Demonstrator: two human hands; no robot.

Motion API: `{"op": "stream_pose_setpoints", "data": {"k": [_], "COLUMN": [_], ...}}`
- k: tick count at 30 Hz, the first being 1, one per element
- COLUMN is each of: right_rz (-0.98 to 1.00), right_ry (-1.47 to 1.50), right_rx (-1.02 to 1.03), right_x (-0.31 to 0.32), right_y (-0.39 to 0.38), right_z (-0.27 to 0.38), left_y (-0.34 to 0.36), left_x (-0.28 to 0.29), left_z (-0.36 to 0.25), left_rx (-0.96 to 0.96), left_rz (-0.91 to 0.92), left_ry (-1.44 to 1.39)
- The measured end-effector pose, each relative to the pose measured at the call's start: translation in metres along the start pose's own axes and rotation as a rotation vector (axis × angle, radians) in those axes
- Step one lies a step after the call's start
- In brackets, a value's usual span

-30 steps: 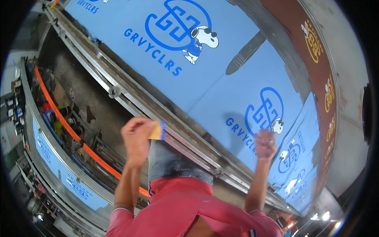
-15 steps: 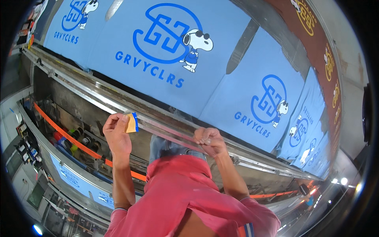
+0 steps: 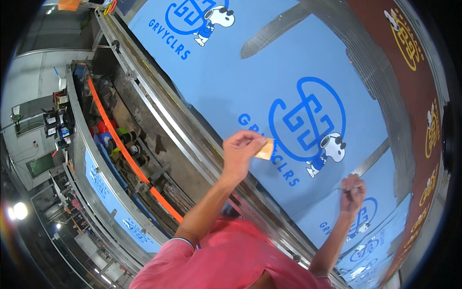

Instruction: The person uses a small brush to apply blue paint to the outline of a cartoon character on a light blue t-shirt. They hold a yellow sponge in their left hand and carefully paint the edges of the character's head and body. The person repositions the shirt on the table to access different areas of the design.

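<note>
My left hand (image 3: 243,151) pinches a small yellow square piece (image 3: 263,150) over a large light blue fabric panel (image 3: 346,72) printed with a blue emblem and a white cartoon dog (image 3: 332,149). My right hand (image 3: 352,192) is closed, fingers curled, over the panels farther right, near a grey gap between printed pieces; whatever its fingertips hold is too small to make out. The blue pieces lie along a long bench, some overlapping and wrinkled toward the lower right.
Metal rails (image 3: 159,120) edge the bench nearest me. To the left, an orange bar (image 3: 115,135) runs past jumbled containers (image 3: 108,130) and another long bench with blue printed pieces (image 3: 98,183). Dark brown printed fabric (image 3: 416,86) lines the far side. A lamp (image 3: 20,210) shines at the far left.
The view has swung along the bench. My left hand has moved right from over the rails to over the blue fabric; my right hand has moved from near the rails out over the panels.
</note>
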State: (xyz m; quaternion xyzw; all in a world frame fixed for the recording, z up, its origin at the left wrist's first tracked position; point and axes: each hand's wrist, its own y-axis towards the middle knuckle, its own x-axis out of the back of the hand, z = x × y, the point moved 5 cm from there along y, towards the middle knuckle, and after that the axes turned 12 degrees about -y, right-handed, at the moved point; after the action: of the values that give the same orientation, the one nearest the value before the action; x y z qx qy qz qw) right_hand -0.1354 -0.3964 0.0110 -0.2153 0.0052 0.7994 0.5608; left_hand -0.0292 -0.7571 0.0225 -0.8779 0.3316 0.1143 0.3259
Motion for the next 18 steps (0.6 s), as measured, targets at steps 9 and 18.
{"op": "stream_pose_setpoints", "data": {"k": [9, 18], "right_rz": [0.176, 0.269], "right_ry": [-0.511, -0.539], "right_rx": [0.081, 0.068], "right_x": [0.015, -0.007], "right_y": [0.106, 0.209], "right_z": [0.032, 0.004], "left_y": [0.006, -0.008], "left_x": [-0.016, -0.013], "left_z": [0.021, 0.033], "left_rx": [-0.103, -0.264], "left_rz": [0.032, -0.264], "left_ry": [-0.09, 0.016]}}
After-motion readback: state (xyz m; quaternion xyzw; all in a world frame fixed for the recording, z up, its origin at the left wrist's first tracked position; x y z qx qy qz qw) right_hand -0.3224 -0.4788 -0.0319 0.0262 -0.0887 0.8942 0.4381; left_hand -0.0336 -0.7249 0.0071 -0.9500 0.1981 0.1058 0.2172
